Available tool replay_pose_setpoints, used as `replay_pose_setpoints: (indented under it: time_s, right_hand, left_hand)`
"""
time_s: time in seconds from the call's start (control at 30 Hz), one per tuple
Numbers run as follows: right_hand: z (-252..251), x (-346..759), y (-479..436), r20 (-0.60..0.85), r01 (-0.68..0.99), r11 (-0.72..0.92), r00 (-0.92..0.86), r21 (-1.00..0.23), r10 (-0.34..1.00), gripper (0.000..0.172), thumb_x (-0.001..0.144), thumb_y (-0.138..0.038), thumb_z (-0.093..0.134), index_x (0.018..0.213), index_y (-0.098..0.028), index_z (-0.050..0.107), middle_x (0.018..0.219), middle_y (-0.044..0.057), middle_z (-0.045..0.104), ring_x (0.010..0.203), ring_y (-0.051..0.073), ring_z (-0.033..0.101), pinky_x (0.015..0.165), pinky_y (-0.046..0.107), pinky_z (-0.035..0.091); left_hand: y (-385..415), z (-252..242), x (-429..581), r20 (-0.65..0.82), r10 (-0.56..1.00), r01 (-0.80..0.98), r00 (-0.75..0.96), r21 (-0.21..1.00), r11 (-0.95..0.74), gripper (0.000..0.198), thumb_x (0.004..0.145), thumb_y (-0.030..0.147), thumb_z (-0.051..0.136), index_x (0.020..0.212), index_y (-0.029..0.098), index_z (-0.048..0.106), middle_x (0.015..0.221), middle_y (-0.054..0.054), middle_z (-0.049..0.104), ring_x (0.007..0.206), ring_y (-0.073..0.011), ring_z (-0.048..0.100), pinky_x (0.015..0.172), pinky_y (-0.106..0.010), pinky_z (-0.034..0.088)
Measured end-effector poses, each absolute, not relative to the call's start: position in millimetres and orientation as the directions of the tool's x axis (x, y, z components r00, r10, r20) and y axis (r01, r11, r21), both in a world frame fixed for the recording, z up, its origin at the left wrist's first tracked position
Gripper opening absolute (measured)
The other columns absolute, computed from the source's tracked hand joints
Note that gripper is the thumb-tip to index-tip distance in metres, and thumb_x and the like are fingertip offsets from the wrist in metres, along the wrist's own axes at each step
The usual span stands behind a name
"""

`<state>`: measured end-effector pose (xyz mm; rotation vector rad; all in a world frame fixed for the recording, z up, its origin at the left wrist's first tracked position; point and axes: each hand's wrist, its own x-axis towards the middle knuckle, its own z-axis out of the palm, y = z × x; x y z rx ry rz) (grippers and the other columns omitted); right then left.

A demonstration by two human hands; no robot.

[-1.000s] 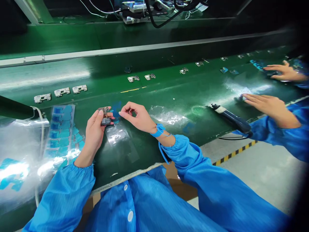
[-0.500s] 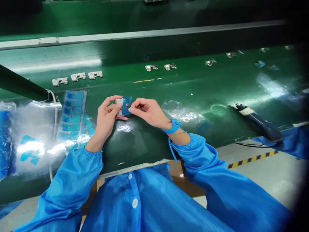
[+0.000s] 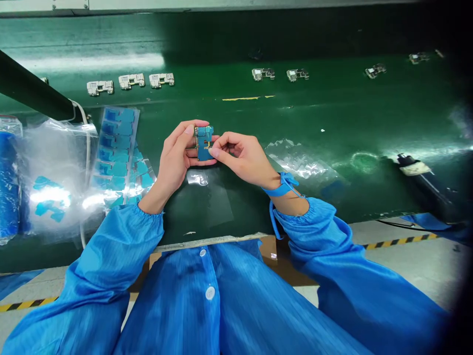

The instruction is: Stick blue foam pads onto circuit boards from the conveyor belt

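Observation:
My left hand (image 3: 179, 153) holds a small circuit board (image 3: 197, 143) by its edges, thumb on the near left side and fingers behind and below. A blue die-cut film (image 3: 204, 152) covers most of the board's face. At the film's lower right edge, the thumb and forefinger of my right hand (image 3: 242, 158) are pinched together. The fingertips hide exactly how much of the film or board edge lies between them. A blue wrist strap (image 3: 283, 185) with a coiled cord circles my right wrist.
A sheet of blue film pieces (image 3: 117, 140) lies at left beside clear plastic bags (image 3: 55, 153). Several metal-shielded boards (image 3: 161, 80) stand in a row along the back. Clear plastic film (image 3: 301, 160) and a black handheld tool (image 3: 424, 177) lie at right. A dark post (image 3: 37, 86) slants in from the left.
The blue film, which stuck out to the board's right, now lies over its face. My right fingers moved with it to the lower right edge. The view has tilted down.

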<state>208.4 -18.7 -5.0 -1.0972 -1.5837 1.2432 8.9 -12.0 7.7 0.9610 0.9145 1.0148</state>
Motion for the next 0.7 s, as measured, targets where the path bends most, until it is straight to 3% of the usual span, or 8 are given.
replay_pose_setpoints:
  time_s: [0.2,0.4,0.7]
  right_hand:
    - [-7.2,207.1,-19.4,0.117,0.131,0.154,-0.250,-0.979,0.961,0.047,0.093,-0.068,0.085,0.088,-0.023,0.074,0.089,0.004,0.073,0.099,0.023,0.073,0.085,0.035,0.062]
    - [-7.5,206.4,-19.2,0.128,0.139,0.164,-0.238,-0.977,0.963,0.054,0.089,-0.075,0.086,0.087,-0.023,0.073,0.088,0.004,0.072,0.103,0.024,0.074,0.086,0.035,0.066]
    - [-11.1,206.2,-19.0,0.161,0.132,0.193,-0.222,-0.972,0.962,0.055,0.089,-0.077,0.085,0.086,-0.023,0.073,0.086,0.003,0.071,0.104,0.023,0.075,0.091,0.036,0.067]
  left_hand:
    - [-10.0,4.4,8.1,-0.152,0.948,-0.214,0.278,0.953,0.216,0.042,0.110,0.059,0.055,0.132,0.026,0.067,0.119,-0.005,0.085,0.110,-0.0273,0.086,0.079,-0.035,0.075]
    - [-9.9,7.1,7.2,-0.149,0.935,-0.317,0.321,0.914,0.254,0.036,0.111,0.054,0.053,0.126,0.025,0.068,0.113,-0.004,0.088,0.093,-0.0267,0.086,0.076,-0.043,0.076]
    - [-11.4,5.9,7.4,-0.157,0.940,-0.280,0.305,0.928,0.246,0.039,0.109,0.058,0.054,0.128,0.028,0.070,0.119,-0.005,0.086,0.105,-0.0303,0.085,0.082,-0.043,0.075]
